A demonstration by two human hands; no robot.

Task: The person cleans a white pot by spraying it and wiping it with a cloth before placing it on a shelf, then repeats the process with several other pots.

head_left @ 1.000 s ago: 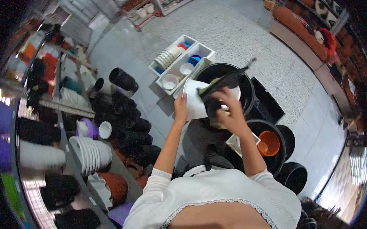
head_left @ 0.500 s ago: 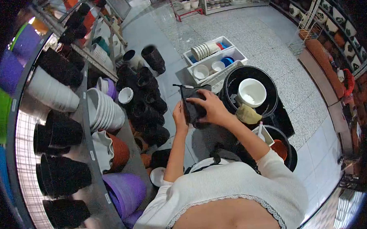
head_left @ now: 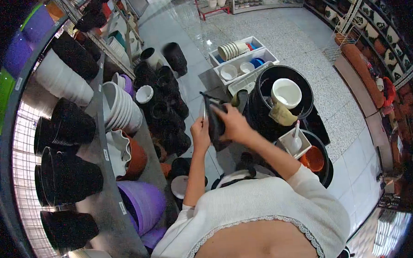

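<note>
A black pot [head_left: 217, 121] is held up in front of the chest, tilted, between both hands. My left hand [head_left: 200, 133] grips its left side near the rim, fingers wrapped on the edge. My right hand [head_left: 235, 123] spreads over its right side, with the fingertips against the black surface; some fingers are hidden. Just right of the hands stands a large black tub [head_left: 263, 87] with a white bowl [head_left: 286, 93] and a yellowish cloth [head_left: 283, 114] at its front rim.
Shelves of stacked pots line the left, including a purple pot [head_left: 147, 203]. Black pots [head_left: 162, 108] crowd the floor beside them. White crates [head_left: 245, 65] lie ahead. At the right are a white square container [head_left: 294, 143] and an orange pot [head_left: 312, 159].
The black pot has turned and now shows a narrower side, while both hands have shifted slightly down. The view has moved a little, and a dark olive object shows behind the right hand.
</note>
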